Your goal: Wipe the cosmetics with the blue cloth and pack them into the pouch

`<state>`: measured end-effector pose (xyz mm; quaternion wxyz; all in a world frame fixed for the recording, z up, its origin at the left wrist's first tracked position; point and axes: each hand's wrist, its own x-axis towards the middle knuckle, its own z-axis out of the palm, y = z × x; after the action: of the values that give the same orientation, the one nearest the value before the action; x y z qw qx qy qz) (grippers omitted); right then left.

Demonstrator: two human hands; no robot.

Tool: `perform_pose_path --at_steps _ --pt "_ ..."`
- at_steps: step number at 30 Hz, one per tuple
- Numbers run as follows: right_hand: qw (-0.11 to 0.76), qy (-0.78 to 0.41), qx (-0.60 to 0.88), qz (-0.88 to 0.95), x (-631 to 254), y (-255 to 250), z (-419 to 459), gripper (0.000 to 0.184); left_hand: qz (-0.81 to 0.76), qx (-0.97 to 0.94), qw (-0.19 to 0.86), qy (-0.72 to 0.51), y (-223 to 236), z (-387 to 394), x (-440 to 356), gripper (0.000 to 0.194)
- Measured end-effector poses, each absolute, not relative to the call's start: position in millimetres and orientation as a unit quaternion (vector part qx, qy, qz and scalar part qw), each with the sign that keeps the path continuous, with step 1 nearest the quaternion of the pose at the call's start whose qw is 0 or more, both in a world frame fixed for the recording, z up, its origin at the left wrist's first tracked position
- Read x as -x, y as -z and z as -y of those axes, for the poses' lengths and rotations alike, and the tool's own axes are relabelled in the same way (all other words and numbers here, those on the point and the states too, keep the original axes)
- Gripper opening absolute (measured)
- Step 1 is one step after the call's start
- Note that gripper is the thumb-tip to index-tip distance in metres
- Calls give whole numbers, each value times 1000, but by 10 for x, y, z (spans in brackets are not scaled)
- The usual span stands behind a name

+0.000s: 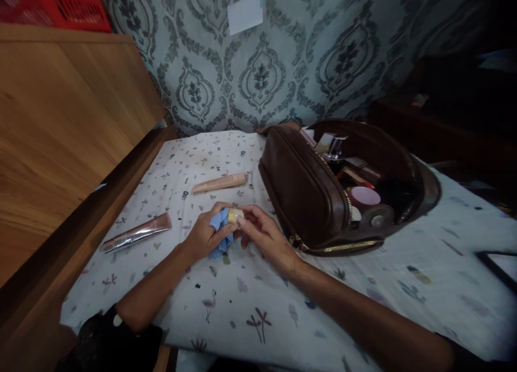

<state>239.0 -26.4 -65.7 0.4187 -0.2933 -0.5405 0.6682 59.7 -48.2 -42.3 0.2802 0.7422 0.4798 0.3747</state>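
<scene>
My left hand (pixel 207 233) is closed around a crumpled blue cloth (pixel 220 219), which is pressed against a small cosmetic container (pixel 235 216) with a gold-yellow band and a pale end. The fingertips and thumb of my right hand (pixel 264 234) pinch the pale end of that container. Both hands meet just above the printed cloth. Behind them lies a beige squeeze tube (pixel 220 183). A shiny rose-coloured tube (pixel 136 233) rests to the left of my left hand. The container's lower part is hidden by the blue cloth and fingers.
An unzipped brown makeup bag (pixel 309 191) stands to the right, with several cosmetics inside, including a pink round lid (pixel 365 195). White printed fabric (pixel 242 307) covers the surface. A wooden panel (pixel 68 119) rises at left, below a red basket (pixel 81 8). A patterned wall (pixel 258 76) closes the back.
</scene>
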Motion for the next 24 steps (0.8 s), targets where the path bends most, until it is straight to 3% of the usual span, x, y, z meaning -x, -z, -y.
perform_pose_path --at_steps 7,18,24 --pt "395 -710 297 502 -2405 628 242 46 -459 -752 276 -385 476 456 -596 36" --pt "337 -792 271 431 -2387 607 232 56 -448 -750 290 -389 485 488 -589 49" --pt "393 -763 254 445 -2373 634 267 48 -469 -728 298 -402 480 464 -581 46"
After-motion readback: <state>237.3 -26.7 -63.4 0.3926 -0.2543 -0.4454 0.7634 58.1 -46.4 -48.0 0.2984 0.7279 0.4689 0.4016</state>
